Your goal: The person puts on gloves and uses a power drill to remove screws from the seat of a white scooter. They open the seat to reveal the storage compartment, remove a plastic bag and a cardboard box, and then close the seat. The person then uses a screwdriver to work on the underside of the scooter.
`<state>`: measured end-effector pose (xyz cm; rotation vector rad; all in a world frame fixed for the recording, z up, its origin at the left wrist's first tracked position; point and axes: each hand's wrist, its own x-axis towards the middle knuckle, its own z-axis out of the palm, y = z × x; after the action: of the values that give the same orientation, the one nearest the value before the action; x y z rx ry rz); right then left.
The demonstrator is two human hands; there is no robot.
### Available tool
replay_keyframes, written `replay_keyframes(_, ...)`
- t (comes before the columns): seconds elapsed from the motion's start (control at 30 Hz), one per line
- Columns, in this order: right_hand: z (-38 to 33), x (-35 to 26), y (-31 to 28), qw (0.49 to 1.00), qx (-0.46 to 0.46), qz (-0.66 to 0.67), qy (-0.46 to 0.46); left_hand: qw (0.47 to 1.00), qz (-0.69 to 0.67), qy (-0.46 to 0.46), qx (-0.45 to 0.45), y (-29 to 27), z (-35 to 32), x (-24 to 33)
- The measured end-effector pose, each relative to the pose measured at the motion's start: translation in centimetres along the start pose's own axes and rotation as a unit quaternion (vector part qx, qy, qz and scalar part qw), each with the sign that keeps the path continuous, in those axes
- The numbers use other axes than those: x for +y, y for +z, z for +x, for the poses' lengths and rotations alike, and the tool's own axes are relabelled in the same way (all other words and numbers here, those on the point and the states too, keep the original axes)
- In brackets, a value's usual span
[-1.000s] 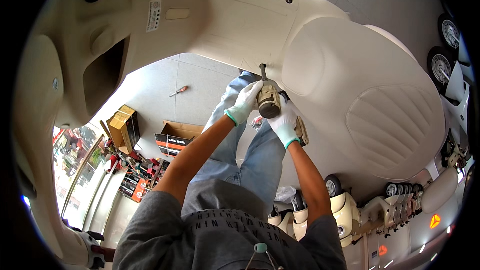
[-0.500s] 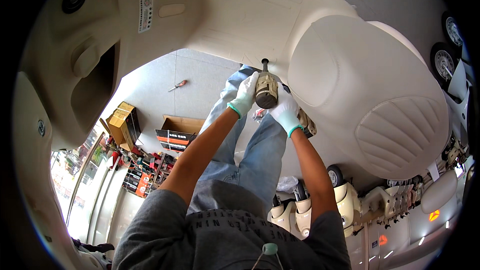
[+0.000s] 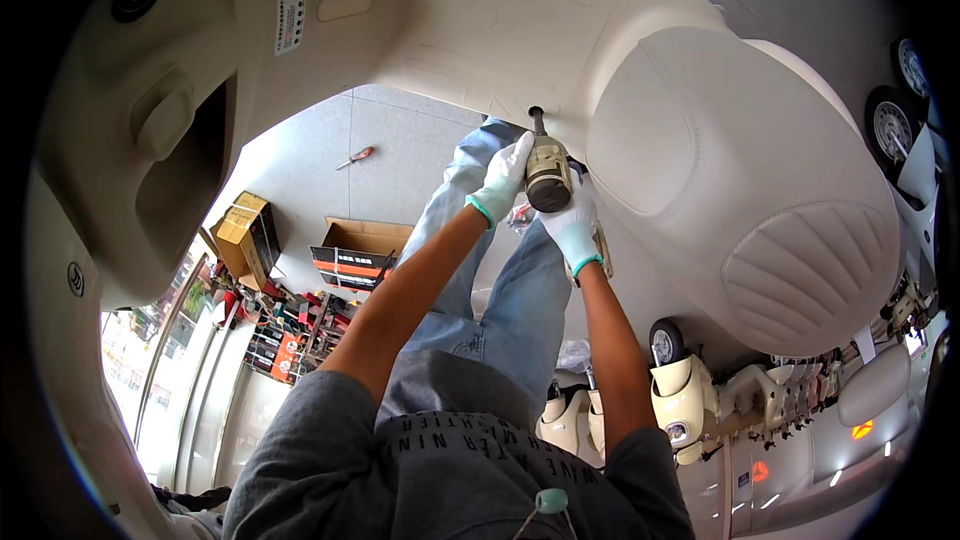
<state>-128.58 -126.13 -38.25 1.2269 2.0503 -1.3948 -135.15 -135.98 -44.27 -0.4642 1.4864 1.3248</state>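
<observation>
Both my hands wear white gloves with green cuffs and grip a power screwdriver [image 3: 547, 175] between them. My left hand [image 3: 503, 178] wraps its left side. My right hand [image 3: 573, 225] holds it from below and the right. The tool's bit [image 3: 535, 118] points up against the edge of a cream scooter body panel [image 3: 520, 30]. A cream scooter seat [image 3: 745, 190] sits just right of the tool. My legs in blue jeans [image 3: 500, 280] show below my forearms.
An open cardboard box [image 3: 355, 250] and a yellow-brown box [image 3: 245, 235] stand on the grey floor, with a red-handled screwdriver [image 3: 355, 156] lying farther off. Shelves of small goods [image 3: 280, 335] line the left. Several cream scooters [image 3: 690, 400] are parked at lower right.
My view has shifted slightly, so the scooter body and seat fill more of the frame. Both hands stay on the power screwdriver with its bit at the panel edge.
</observation>
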Motion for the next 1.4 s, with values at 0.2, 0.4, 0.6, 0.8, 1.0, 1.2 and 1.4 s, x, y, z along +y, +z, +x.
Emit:
replay_keyframes(0.2,-0.1,1.2,0.4,0.998,-0.01,-0.062,0.023,0.991,-0.091,-0.094,-0.013,-0.4,-0.2,0.3)
replay_keyframes(0.4,-0.5,1.7,0.7,0.992,-0.035,-0.104,0.06,0.975,-0.161,-0.153,-0.02,-0.5,-0.6,0.5)
replay_keyframes(0.6,-2.1,3.5,2.1,0.997,0.004,0.076,0.023,0.991,-0.093,-0.067,-0.063,-1.1,-3.2,2.4)
replay_keyframes(0.8,-3.3,-6.1,-0.6,0.989,0.047,0.134,-0.042,0.977,0.194,0.085,0.006,-0.6,-7.0,11.1)
replay_keyframes(1.0,5.3,-10.5,1.3,0.936,0.195,0.275,-0.098,0.947,0.207,0.236,-0.062,1.4,-2.5,19.3)
replay_keyframes(1.2,12.1,-12.6,1.6,0.889,0.304,0.341,-0.041,0.906,0.306,0.283,-0.078,4.4,2.2,24.0)
replay_keyframes(1.4,13.2,-12.2,1.5,0.813,0.27,0.515,-0.016,0.9,0.335,0.266,-0.088,5.7,3.1,24.3)
